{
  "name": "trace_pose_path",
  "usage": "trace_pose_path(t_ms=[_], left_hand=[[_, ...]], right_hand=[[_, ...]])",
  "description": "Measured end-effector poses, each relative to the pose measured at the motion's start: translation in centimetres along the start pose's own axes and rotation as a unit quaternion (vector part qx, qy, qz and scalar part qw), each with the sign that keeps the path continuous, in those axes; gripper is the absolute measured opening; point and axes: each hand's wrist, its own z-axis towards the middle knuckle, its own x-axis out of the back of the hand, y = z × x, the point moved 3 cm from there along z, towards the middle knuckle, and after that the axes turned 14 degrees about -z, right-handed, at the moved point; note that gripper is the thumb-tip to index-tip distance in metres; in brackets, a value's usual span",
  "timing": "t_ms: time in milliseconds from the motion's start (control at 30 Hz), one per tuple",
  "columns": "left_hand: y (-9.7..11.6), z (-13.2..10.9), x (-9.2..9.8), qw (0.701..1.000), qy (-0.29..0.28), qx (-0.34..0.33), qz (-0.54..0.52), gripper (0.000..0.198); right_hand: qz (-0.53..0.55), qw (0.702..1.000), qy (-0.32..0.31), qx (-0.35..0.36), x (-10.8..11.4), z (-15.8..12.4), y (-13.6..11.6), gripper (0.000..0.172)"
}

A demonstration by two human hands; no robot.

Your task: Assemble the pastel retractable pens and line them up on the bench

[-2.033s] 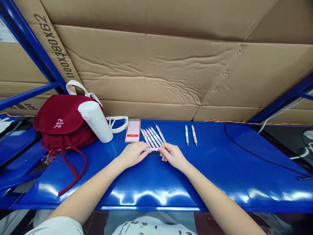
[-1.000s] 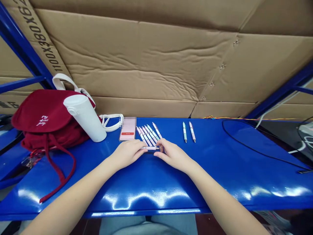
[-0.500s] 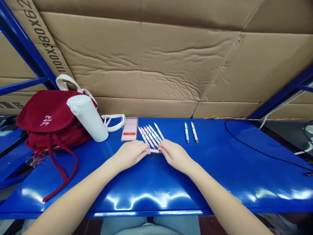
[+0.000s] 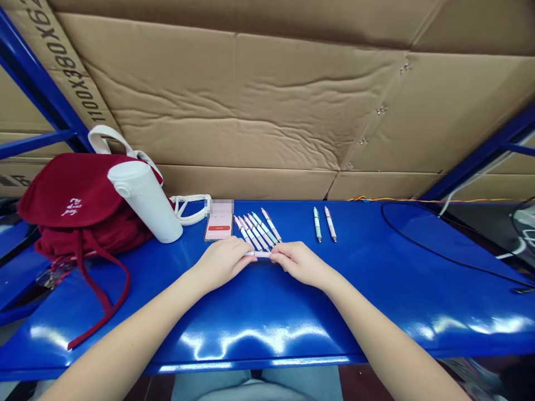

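Note:
Between my two hands, a white and pale pink pen (image 4: 262, 254) lies crosswise just above the table. My left hand (image 4: 225, 259) pinches its left end, and my right hand (image 4: 296, 262) grips its right end, so the fingertips cover both tips. Right behind the held pen, several pens (image 4: 256, 231) in pink, white and mint rest side by side in a slanted row. Farther right, a mint and white pen (image 4: 317, 224) and a pink and white pen (image 4: 330, 224) lie apart from that row.
A phone (image 4: 219, 227) with a lit screen lies left of the pens. On the left stand a white bottle (image 4: 146, 203), leaning, and a red bag (image 4: 79, 195). A black cable (image 4: 438, 253) crosses the right of the blue table (image 4: 259, 312). Cardboard (image 4: 234, 100) walls the back.
The view has shifted slightly. My right fingers have moved back a little from the pen row, baring more of the pens' near tips. Both hands keep hold of the same pen.

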Motion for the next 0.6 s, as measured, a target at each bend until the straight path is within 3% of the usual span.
trace_pose_path(t_ms=[100,200,300,400,500,600], left_hand=[[0.1,0.0,0.9,0.991,0.115,-0.021,0.060,0.038],[-0.3,-0.2,1.3,0.976,0.191,0.007,0.101,0.046],[-0.6,-0.1,1.0,0.981,0.167,0.019,0.100,0.040],[-0.8,0.0,0.7,0.987,0.133,0.018,0.085,0.037],[-1.0,0.1,0.5,0.993,0.100,0.026,0.065,0.033],[-1.2,0.2,0.3,0.995,0.072,0.034,0.053,0.030]], right_hand=[[0.009,0.992,0.088,-0.086,1.4,0.0,1.9,0.032],[-0.091,0.969,0.151,-0.175,1.5,0.3,3.3,0.035],[-0.190,0.958,0.097,-0.193,0.2,0.9,3.1,0.038],[-0.211,0.954,0.037,-0.211,-0.2,1.1,3.0,0.045],[-0.213,0.936,0.023,-0.279,1.3,0.5,4.6,0.050],[-0.244,0.886,0.015,-0.394,3.2,-0.7,7.3,0.040]])
